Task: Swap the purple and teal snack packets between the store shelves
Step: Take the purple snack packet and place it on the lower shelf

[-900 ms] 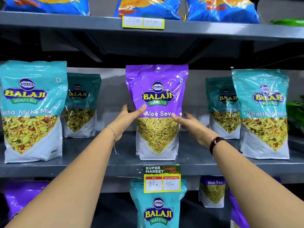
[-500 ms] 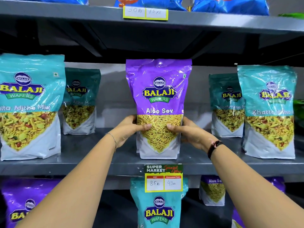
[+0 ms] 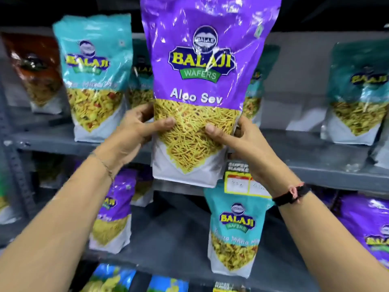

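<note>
A purple Aloo Sev packet [image 3: 207,66] is held upright in front of the shelves, off the middle shelf [image 3: 315,152]. My left hand [image 3: 136,131] grips its left side and my right hand [image 3: 235,138] grips its right side, thumbs on the front. On the lower shelf [image 3: 172,239] a teal packet [image 3: 233,232] stands just below the held one, between purple packets at left [image 3: 114,209] and right [image 3: 366,228]. Teal packets stand on the middle shelf at left [image 3: 94,74] and right [image 3: 357,91].
A yellow price tag [image 3: 242,184] hangs on the middle shelf's front edge. A dark red-brown packet [image 3: 35,68] stands at far left. More teal packets sit behind the held one. Blue packets [image 3: 113,277] show on the shelf below.
Both hands closed on the purple packet and lifted it off the middle shelf toward me. The view has dropped, showing the lower shelf.
</note>
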Demonstrator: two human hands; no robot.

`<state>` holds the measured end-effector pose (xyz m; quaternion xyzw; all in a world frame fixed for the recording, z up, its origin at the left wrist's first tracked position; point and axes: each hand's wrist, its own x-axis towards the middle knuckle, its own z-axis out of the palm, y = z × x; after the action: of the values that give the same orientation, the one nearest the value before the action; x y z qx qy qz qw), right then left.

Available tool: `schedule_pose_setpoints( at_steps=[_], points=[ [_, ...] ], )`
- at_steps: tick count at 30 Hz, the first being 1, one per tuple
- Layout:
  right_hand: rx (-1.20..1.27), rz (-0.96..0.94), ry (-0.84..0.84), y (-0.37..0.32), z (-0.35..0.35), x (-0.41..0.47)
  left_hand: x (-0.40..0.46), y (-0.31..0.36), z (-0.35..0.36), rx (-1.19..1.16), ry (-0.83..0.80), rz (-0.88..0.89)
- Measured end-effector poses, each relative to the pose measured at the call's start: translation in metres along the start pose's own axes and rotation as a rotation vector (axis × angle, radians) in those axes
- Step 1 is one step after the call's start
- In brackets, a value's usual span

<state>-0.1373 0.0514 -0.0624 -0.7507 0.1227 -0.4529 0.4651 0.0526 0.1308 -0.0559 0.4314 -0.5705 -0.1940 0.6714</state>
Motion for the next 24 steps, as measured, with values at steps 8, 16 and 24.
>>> schedule_pose_setpoints(
  at_steps=[8, 16, 24],
  points=[
    [-0.04, 0.06, -0.101, 0.07, 0.071, -0.043, -0.097, -0.042, -0.053, 0.019, 0.114, -0.12],
    [-0.173, 0.244, -0.158, 0.186, 0.096, -0.083, -0.156, -0.149, -0.056, -0.053, 0.191, -0.382],
    [-0.176, 0.389, -0.129, 0.27, 0.095, -0.086, -0.159, -0.242, -0.047, 0.053, 0.186, -0.537]
  ],
)
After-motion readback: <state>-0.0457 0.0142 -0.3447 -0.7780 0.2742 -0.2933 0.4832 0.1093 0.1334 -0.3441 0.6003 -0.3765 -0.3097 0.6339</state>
